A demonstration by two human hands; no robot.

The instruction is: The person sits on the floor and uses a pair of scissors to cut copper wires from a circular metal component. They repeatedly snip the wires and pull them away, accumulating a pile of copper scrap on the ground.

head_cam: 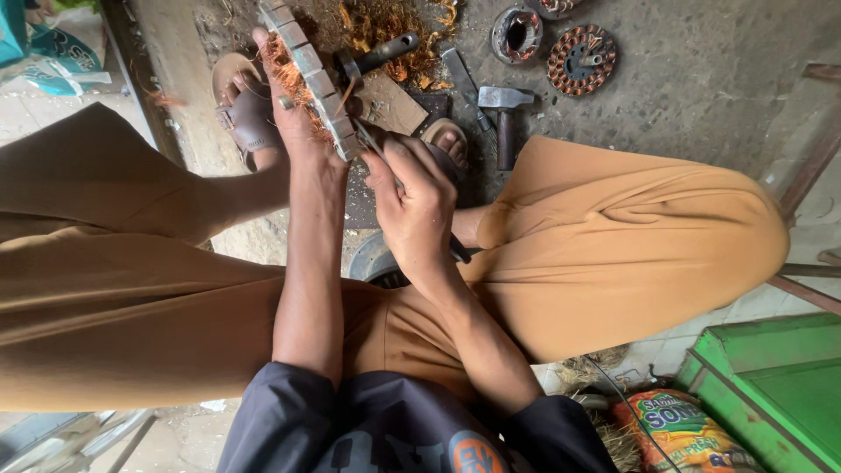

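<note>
The left hand (293, 114) gripped a ridged steel stator (317, 74), held on edge above the gritty floor (701, 79), copper wire (285, 74) fraying out. The right hand (419, 206) was clenched around a thin metal tool (372, 144) touching its rim.

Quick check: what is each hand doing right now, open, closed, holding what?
Left hand: closed on the edge of the motor stator, held upright.
Right hand: closed around a thin metal tool, its tip at the stator.
</note>
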